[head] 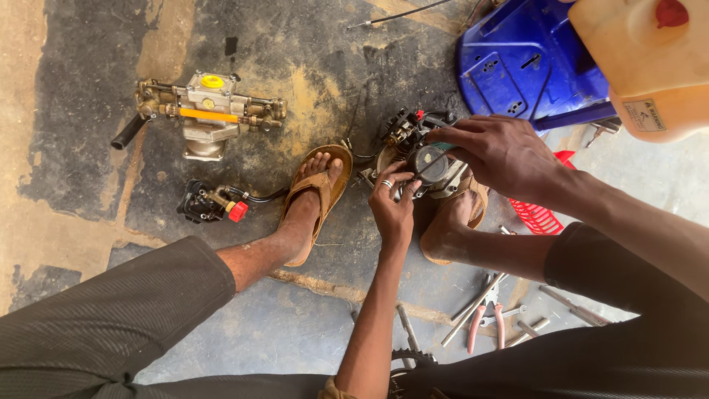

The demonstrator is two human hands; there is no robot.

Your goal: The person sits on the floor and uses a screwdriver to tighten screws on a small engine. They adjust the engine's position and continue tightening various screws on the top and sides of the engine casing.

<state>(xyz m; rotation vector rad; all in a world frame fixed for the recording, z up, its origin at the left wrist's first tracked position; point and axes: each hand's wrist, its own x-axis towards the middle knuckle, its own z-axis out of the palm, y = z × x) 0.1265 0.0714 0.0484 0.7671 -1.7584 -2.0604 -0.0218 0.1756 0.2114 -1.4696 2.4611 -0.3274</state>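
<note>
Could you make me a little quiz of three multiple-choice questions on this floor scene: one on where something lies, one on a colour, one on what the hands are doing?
1. Where do the pink-handled pliers lie?
A. On the blue plastic housing
B. On the floor among metal rods, near the person's right leg
C. Beside the brass pump

2. What colour is the round cap on the brass pump assembly?
A. Yellow
B. Green
C. White

3. What are the left hand and right hand doing?
A. Resting on the knees
B. Holding the pliers
C. Both gripping the small engine part

Answers: 1 B, the pliers sit by the rods at lower right. 2 A, the cap on top is yellow. 3 C, both hands close around the part between the feet.
</note>
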